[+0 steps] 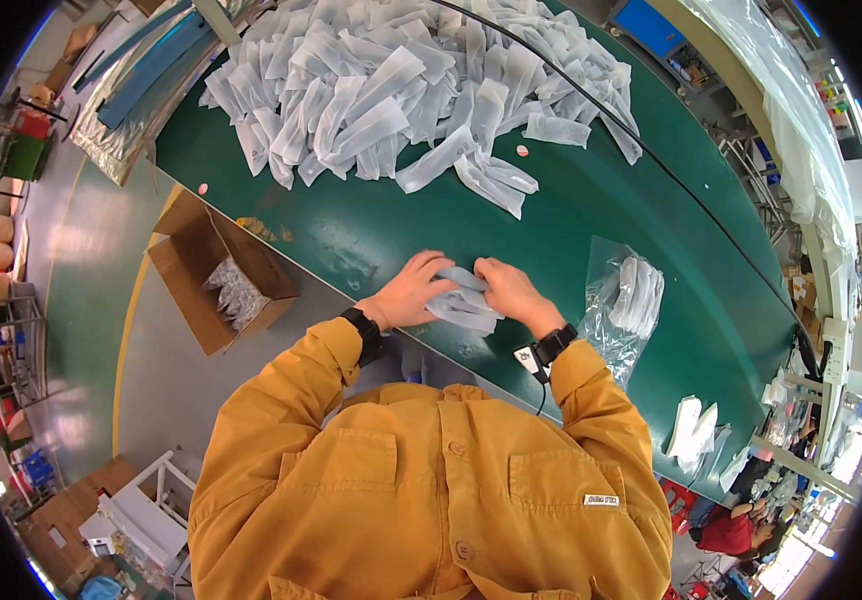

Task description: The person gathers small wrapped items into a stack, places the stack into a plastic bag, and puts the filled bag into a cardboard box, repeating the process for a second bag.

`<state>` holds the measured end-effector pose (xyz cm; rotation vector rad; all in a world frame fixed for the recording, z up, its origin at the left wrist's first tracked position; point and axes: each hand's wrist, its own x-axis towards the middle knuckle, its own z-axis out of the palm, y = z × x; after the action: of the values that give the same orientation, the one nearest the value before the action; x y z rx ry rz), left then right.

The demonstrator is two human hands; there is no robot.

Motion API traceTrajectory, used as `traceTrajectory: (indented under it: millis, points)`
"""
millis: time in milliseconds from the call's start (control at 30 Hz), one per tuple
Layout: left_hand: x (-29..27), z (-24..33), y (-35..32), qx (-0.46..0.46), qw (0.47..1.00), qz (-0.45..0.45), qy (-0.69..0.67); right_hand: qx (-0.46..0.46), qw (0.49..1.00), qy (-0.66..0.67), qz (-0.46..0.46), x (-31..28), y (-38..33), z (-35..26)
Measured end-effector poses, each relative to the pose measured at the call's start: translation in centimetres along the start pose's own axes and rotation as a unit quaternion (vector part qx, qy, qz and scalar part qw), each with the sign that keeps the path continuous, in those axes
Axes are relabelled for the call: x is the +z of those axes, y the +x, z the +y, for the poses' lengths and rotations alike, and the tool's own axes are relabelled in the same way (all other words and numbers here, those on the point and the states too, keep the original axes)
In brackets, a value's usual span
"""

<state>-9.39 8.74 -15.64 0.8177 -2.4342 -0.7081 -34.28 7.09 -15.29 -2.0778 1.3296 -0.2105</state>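
Between my hands, at the near edge of the green table, lies a small stack of frosted plastic sleeves (466, 308). My left hand (413, 290) grips the stack's left side, fingers curled over it. At the upper right of the stack, my right hand (511, 290) pinches the end of a sleeve. What the sleeves contain cannot be made out. Farther away, a big heap of similar frosted sleeves (381, 95) covers the back of the table. To the right of my right hand lies a clear plastic bag (611, 330) with several sleeves inside.
An open cardboard box (189, 290) with clear packets stands on the floor left of the green table (351, 210). A black cable (651, 150) crosses the table's far right. White packets (691, 430) lie near its right end, with a person in red (726, 530) beyond.
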Motion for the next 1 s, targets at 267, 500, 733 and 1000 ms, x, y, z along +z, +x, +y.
traceTrajectory:
  millis: [267, 500, 733, 1000]
  points:
    - [1.4, 0.4, 0.3, 0.009, 0.999, -0.029, -0.043, 0.012, 0.97, -0.103, 0.219, -4.1, 11.3, -0.5]
    - [1.3, 0.6, 0.3, -0.034, 0.997, -0.036, -0.061, -0.025, 0.966, -0.12, 0.229, -5.5, 10.6, -1.1]
    - [-0.4, 1.2, 1.0, -0.014, 1.0, -0.01, -0.006, 0.092, 0.872, 0.412, 0.249, -0.4, 1.7, 2.0]
    - [-1.1, 1.3, 2.7, 0.002, 0.999, 0.011, 0.04, 0.146, 0.934, 0.307, 0.11, 1.5, -3.2, 1.5]
